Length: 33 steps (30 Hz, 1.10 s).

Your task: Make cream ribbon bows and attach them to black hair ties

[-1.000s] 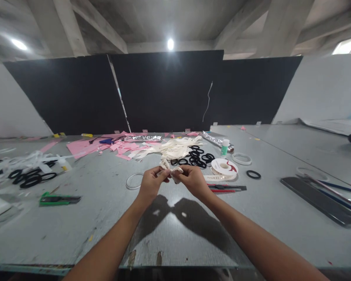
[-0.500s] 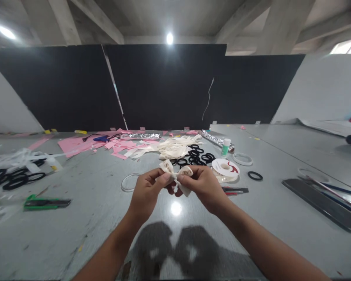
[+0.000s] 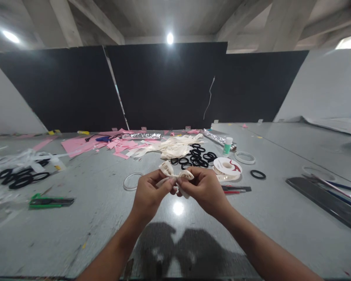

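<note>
A cream ribbon bow [image 3: 166,168] with printed lettering is held above the middle of the table. My left hand [image 3: 152,191] pinches it near the centre knot, thumb in front. From the other side my right hand [image 3: 203,188] grips the bow between thumb and fingers, close to the left thumb. The knot is mostly hidden by both thumbs, and the ribbon tails show partly below. Just beyond the hands lie several black hair ties [image 3: 196,156] and a pile of cream ribbon strips [image 3: 175,146].
To the right are a ribbon spool [image 3: 227,167], a red-and-black cutter [image 3: 236,189], a glue stick [image 3: 227,145] and a dark tray [image 3: 318,199]. A green cutter [image 3: 51,201] and more black rings [image 3: 20,179] lie left. Pink scraps [image 3: 78,145] lie toward the back panel.
Both thumbs have closed in over the bow's centre, so the knot shows less. The view has shifted slightly; the hands stay in nearly the same place.
</note>
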Each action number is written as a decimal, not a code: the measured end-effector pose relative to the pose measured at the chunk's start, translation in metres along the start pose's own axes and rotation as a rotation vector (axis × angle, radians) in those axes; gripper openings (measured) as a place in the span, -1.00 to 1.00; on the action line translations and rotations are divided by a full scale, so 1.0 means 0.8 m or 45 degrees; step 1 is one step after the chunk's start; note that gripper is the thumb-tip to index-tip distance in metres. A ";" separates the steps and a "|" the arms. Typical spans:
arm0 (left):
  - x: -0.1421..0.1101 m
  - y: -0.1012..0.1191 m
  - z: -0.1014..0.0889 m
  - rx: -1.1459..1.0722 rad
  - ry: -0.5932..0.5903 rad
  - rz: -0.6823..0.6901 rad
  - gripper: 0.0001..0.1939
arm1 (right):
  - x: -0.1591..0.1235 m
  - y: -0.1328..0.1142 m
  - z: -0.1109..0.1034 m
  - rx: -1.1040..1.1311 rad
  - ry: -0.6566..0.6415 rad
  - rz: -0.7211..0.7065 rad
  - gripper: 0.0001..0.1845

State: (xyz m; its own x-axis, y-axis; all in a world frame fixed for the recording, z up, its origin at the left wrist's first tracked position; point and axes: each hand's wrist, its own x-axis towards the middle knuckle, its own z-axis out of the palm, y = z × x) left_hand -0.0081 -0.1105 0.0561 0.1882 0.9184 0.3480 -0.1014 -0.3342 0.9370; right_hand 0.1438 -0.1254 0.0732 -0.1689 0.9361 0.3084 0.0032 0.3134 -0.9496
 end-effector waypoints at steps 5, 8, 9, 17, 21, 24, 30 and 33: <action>0.001 -0.005 -0.002 -0.057 -0.059 -0.030 -0.81 | 0.001 0.001 -0.002 0.093 -0.062 0.033 -0.79; -0.001 -0.003 -0.004 0.086 0.089 0.105 -0.86 | 0.002 0.001 -0.003 0.100 -0.031 0.048 -0.79; -0.002 -0.003 -0.005 0.189 0.203 0.233 -0.89 | 0.002 0.001 -0.003 0.088 -0.009 0.048 -0.79; -0.005 0.002 -0.011 0.744 0.199 0.862 -0.90 | 0.001 0.001 -0.004 0.051 0.015 0.017 -0.77; -0.007 0.001 -0.010 0.668 0.190 0.781 -0.90 | 0.000 -0.002 -0.006 0.123 -0.045 0.011 -0.74; -0.008 -0.001 -0.009 0.621 0.210 0.770 -0.90 | -0.001 -0.004 -0.007 0.162 -0.074 0.036 -0.72; -0.009 -0.001 -0.008 0.614 0.208 0.795 -0.90 | -0.001 -0.005 -0.008 0.215 -0.096 0.080 -0.68; -0.008 -0.001 -0.009 0.626 0.189 0.841 -0.87 | -0.001 -0.005 -0.008 0.225 -0.107 0.087 -0.67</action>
State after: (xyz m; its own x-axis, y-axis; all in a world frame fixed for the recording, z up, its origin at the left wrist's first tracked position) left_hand -0.0165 -0.1148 0.0528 0.1057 0.5078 0.8550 0.2984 -0.8363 0.4599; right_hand 0.1501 -0.1262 0.0773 -0.2557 0.9354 0.2441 -0.1542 0.2098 -0.9655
